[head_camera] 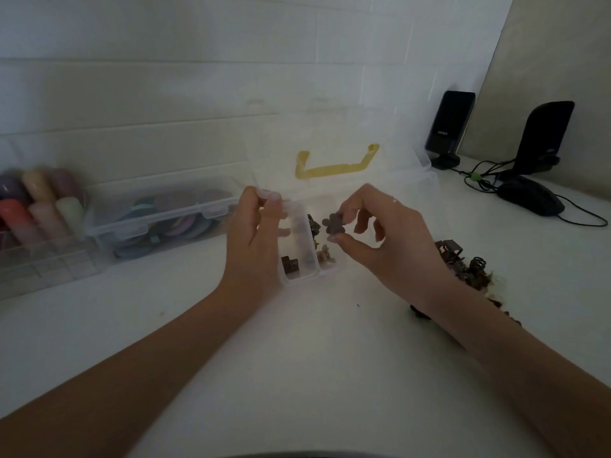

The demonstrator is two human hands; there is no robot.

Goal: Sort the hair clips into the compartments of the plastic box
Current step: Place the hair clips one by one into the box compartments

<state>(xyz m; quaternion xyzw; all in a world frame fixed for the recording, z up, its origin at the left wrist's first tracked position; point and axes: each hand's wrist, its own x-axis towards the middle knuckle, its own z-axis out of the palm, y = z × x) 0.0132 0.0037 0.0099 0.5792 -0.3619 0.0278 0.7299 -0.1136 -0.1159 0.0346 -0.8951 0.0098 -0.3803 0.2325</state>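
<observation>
We have our right hand [380, 233] up over the plastic box [299, 276], thumb and fingertips pinching a small flower-shaped hair clip [334, 223], dull brown-grey with rounded petals, its flat face turned toward us. The clip hangs just off the fingertips to the left, above the middle of the box, so the compartments lie directly below and slightly nearer us than the clip. That drop is what the next move turns on, we reckon: straight down, and the right hand is the one placed for it.

Our left hand [261, 233] is just across from it, fingers curled on the box's left edge, thumb on the rim, gripping it to steady it. Below the clip, one compartment holds a dark claw clip [290, 266], and the next one to the right holds pale beige clips [325, 254]. Which one suits the flower clip we cannot tell.

Out past the right wrist, a pile of unsorted brown clips [463, 262] lies on the white table [297, 358]. Beyond the hands, the clear lid with its yellow handle [337, 165] stands open.
</observation>
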